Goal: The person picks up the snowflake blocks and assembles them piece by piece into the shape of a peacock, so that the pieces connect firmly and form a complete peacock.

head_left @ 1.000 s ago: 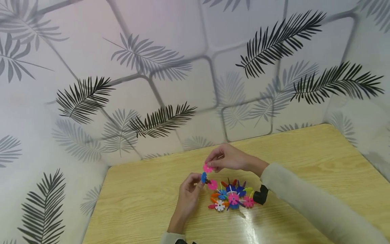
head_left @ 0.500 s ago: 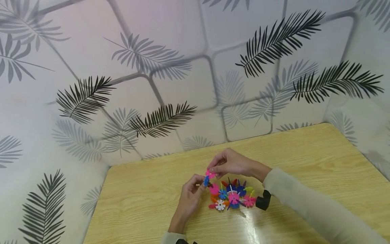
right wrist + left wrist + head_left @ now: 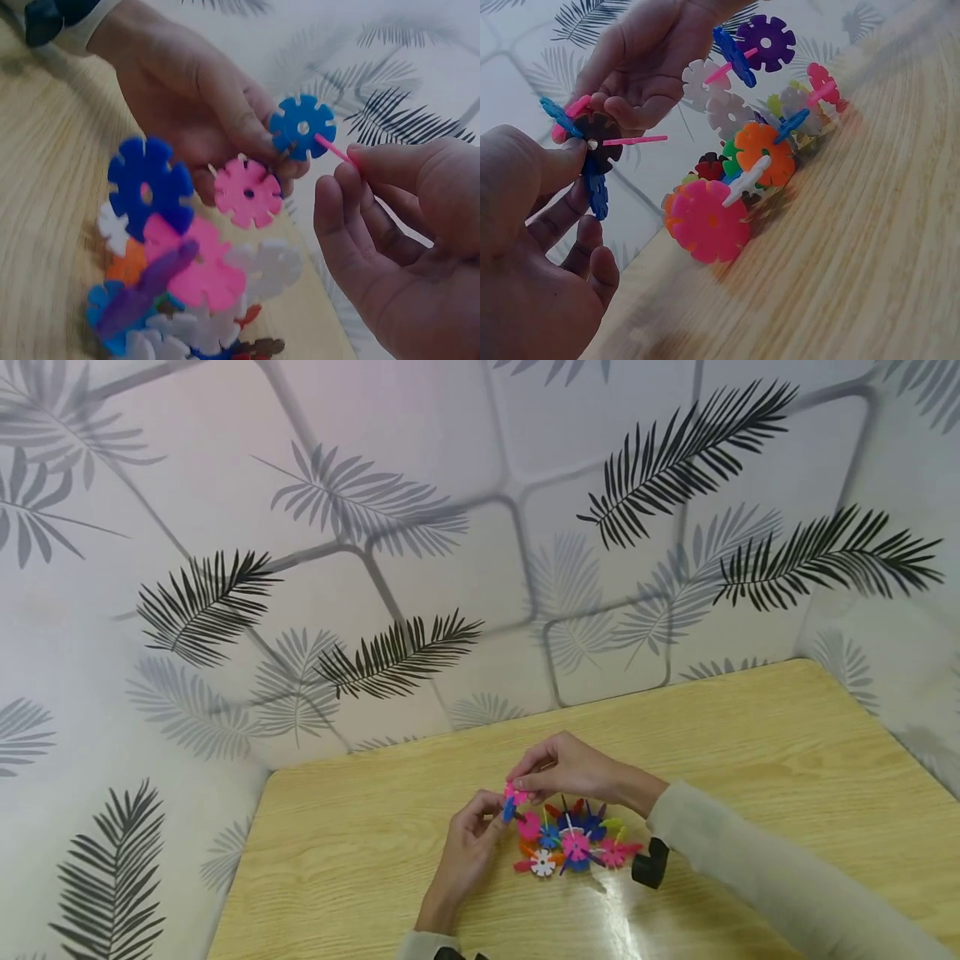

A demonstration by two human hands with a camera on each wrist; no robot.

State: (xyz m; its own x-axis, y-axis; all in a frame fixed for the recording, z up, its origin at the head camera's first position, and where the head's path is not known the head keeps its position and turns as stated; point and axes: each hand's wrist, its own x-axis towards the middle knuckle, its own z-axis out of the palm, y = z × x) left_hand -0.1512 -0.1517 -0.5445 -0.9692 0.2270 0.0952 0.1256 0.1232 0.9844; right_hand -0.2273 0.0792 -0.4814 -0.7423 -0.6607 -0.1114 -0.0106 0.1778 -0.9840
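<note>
My left hand pinches a small joined cluster of slotted plastic snowflake discs. In it are a brown disc, a blue disc and a pink disc. Between thumb and fingertips, my right hand holds another pink disc. Seen edge-on in the right wrist view, that disc meets the blue one at its rim. Just right of and below the hands, a larger assembly of interlocked snowflake discs rests on the table, in pink, blue, white, orange and purple.
The wooden table reaches back to a leaf-patterned wall. The assembly has discs sticking up, such as a purple disc, close to both hands. A black wrist device on the right forearm is near its right side.
My right hand has moved slightly down with its pink disc, closer to the blue disc. My left hand has shifted a little right and down with the cluster. The assembly on the table stays put.
</note>
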